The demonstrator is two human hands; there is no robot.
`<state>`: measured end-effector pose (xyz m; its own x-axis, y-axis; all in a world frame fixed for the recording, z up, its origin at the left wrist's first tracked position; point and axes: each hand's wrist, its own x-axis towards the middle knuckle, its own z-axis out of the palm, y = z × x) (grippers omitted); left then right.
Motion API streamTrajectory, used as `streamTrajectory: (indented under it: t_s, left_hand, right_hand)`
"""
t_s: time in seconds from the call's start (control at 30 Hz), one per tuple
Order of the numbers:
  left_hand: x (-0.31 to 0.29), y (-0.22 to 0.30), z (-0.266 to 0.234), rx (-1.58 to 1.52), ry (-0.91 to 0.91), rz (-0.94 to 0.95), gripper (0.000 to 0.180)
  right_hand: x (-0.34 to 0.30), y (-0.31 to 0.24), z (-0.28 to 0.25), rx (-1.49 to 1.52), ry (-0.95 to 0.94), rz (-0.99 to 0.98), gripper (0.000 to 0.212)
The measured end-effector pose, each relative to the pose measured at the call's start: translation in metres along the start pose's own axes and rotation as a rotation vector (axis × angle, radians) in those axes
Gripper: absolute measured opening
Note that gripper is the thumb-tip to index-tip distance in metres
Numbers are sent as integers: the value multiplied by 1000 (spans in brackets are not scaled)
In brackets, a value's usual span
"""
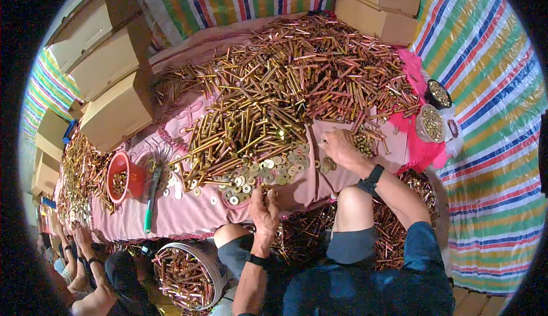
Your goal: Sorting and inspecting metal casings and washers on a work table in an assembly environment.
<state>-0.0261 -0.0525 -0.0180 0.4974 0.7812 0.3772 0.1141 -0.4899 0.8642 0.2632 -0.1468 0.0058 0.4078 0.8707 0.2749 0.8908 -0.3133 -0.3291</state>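
Note:
My left hand (264,210) is at the near edge of the pink cloth, beside a spread of flat round washers (277,170). Its fingers are closed, and what they hold is too small to make out. Farther right and higher, my right hand (341,146) is over the cloth with fingers bent together. Anything in that pinch is hard to make out. Small brass-coloured nuts (363,143) lie just right of it. Beyond both hands rises a large heap of long golden and coppery bolts (251,107).
Left on the cloth are a red bucket (127,178) of small parts and a green-handled rake-like tool (149,213). Two tubs of nuts (431,123) stand at right. A white bucket (217,270) of bolts is below. Cardboard boxes (117,110) stack at left, near another person's hands (81,237).

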Motion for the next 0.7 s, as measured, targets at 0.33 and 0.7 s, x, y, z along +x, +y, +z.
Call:
streamTrajectory:
  t_s: [0.33, 0.7]
  left_hand:
    - [-4, -15, 1, 21, -50, -14, 11]
    - [-4, -18, 3, 87, -41, 50, 18]
  right_hand:
    - [-14, -57, -19, 802, -208, 336, 16]
    - [-17, -148, -19, 1091, -196, 215, 16]
